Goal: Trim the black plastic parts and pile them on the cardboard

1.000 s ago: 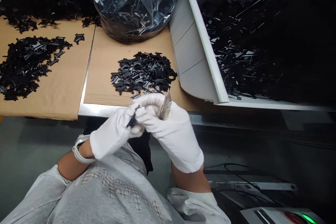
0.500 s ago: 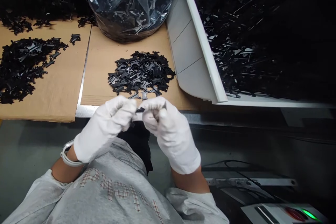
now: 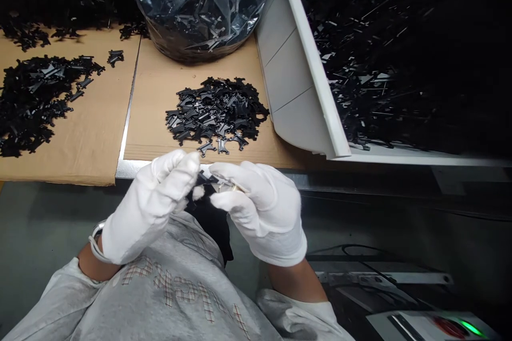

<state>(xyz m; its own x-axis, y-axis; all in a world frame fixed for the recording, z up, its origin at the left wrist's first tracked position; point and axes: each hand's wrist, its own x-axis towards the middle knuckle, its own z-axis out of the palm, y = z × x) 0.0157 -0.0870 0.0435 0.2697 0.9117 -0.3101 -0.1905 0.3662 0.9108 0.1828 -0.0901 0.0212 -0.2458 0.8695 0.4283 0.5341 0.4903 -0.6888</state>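
At the near edge of the cardboard-covered workbench (image 3: 156, 69), two white-gloved hands face each other. The left hand (image 3: 154, 205) has its fingers curled in, gripping a small black part (image 3: 206, 176), which sits in the gap between the hands. The right hand (image 3: 262, 208) pinches a slim metallic piece (image 3: 237, 187) between thumb and fingers, its tip close to the part; whether they touch cannot be told. Just beyond the hands lies a heap of black parts (image 3: 218, 112), with a clear plastic bag (image 3: 200, 21) of similar parts on its far side. To the left spreads a larger pile (image 3: 32, 101); to the right, a pale-walled bin (image 3: 286, 69) holds more, mostly in shadow.
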